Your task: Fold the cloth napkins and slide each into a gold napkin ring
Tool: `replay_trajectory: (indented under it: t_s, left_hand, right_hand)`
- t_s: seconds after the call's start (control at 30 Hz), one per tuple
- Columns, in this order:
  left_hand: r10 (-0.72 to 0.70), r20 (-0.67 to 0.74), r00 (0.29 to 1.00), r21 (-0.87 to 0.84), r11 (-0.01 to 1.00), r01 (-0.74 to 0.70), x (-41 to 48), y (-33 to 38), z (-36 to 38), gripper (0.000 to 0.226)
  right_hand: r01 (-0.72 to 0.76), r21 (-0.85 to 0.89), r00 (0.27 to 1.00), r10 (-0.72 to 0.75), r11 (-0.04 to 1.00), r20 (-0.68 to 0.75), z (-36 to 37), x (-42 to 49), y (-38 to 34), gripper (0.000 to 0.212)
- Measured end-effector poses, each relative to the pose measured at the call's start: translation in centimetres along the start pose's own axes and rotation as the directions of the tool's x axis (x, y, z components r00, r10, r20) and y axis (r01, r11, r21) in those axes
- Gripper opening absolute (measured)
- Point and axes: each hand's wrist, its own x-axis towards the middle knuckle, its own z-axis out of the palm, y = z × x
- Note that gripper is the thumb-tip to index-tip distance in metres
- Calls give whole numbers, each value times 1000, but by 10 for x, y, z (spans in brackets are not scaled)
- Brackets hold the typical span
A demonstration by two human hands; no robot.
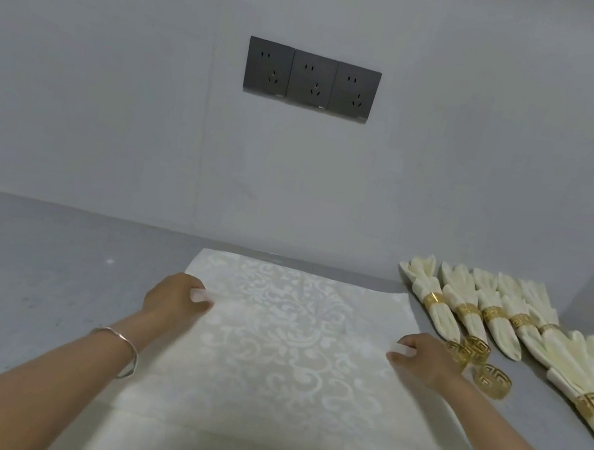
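**Both edges pinched, first fold to come**

The cream damask napkin (291,345) lies spread flat on the grey counter (34,283), directly in front of the person, its far edge near the wall. To fold it well, I judge both side edges should lift together and at the same height, so the cloth doubles over without skewing. The corners should meet before the crease is pressed, since the weave looks soft and likely to slip.

At 9 o'clock on the napkin, the left hand (173,298) grips the side edge, thumb on top and fingers curled; the fingers underneath are hidden. At 3 o'clock, the right hand (422,357) pinches the opposite edge in the same way. The hands are well apart, the cloth flat between them.

Just beyond the right hand, at 3 o'clock, three loose gold rings (491,381) sit on the counter. Further out, from 2 to 3 o'clock, finished napkins (469,312) lie in rows, each in its ring. A bracelet (123,349) circles the left wrist. At 12 o'clock, grey outlets (312,80) are set in the wall.
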Motion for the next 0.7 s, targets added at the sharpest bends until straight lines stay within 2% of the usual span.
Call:
replay_trajectory:
  t_s: [0.07, 0.4, 0.63, 0.7]
  left_hand:
    - [-9, -15, 1000, -8, 1000, 9, 8, -2, 5, 11]
    - [-62, -89, 994, -32, 998, 59, 21, -3, 18, 11]
    - [-56, -159, 986, 18, 998, 60, 15, -1, 26, 9]
    - [-9, -179, 984, 126, 992, 32, 10, 0, 29, 29]
  right_hand:
    - [6, 11, 999, -5, 1000, -41, 5, 6, 0, 10]
    - [-38, -6, 984, 36, 999, -174, 17, 16, -3, 12]
    - [-92, -22, 960, 82, 996, -268, 24, 9, -11, 9]
    - [-79, -66, 928, 49, 995, -370, 27, 3, -13, 25]
